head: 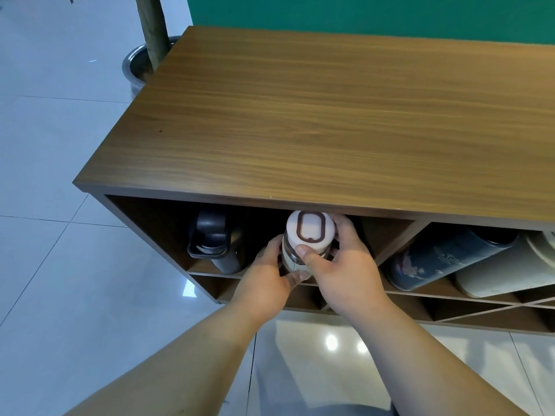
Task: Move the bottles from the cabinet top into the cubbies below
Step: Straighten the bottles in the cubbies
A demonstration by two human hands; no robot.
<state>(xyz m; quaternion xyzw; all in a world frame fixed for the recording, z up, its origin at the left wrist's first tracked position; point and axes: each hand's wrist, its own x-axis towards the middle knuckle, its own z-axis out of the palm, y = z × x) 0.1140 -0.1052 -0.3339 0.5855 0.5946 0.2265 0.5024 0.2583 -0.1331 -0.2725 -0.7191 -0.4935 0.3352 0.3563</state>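
Note:
A bottle with a white lid and a brown loop (pixel 310 228) stands upright at the mouth of the upper left cubby, under the front edge of the wooden cabinet top (pixel 330 115). My left hand (pixel 264 280) wraps its lower left side and my right hand (pixel 345 265) grips its neck and right side. A black bottle with a carry handle (pixel 214 240) stands to its left in the same cubby. In the right cubby a dark blue patterned bottle (pixel 444 259) and a white bottle (pixel 510 274) lie tilted. No bottles stand on the cabinet top.
Lower cubbies (pixel 450 310) with diagonal dividers run beneath the upper row. A metal pot holding a wooden trunk (pixel 141 64) stands on the tiled floor beside the cabinet's far left corner. A green wall (pixel 360 13) backs the cabinet.

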